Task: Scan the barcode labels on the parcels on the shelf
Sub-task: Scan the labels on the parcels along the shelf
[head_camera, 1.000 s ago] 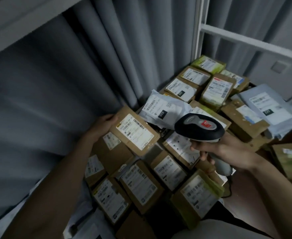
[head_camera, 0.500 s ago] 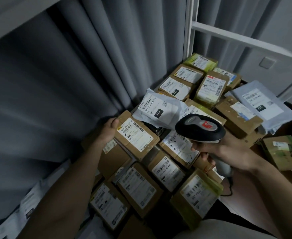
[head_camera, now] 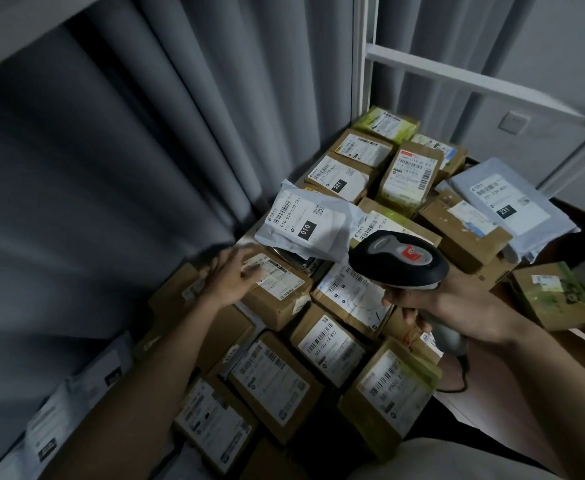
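Left hand (head_camera: pixel 233 277) has let go of the brown cardboard parcel (head_camera: pixel 277 289) it was tilting up half a second ago; the parcel now lies back down in the pile, label (head_camera: pixel 273 274) facing up, and the hand hovers over its left end with fingers spread and loose, holding nothing (motion blur on the fingertips, so contact with the label is hard to call). Right hand (head_camera: pixel 457 303) still wraps the grip of the black handheld barcode scanner (head_camera: pixel 399 260), index finger curled under the head near the trigger; the scanner head sits above the parcels at the pile's middle, nose toward the released box and the white poly mailer marked 010 (head_camera: pixel 305 221) just behind it.

Read: that box's scan looks done, and the hand is going for another parcel. Plenty of labels face up already: the 231 box (head_camera: pixel 339 176) further back, the grey mailer (head_camera: pixel 512 206) at far right, and several boxes in the near rows. All sit packed tight on the shelf board against the grey curtain (head_camera: pixel 145 133), white shelf frame (head_camera: pixel 362 64) at the back. No scan beam visible on any label.
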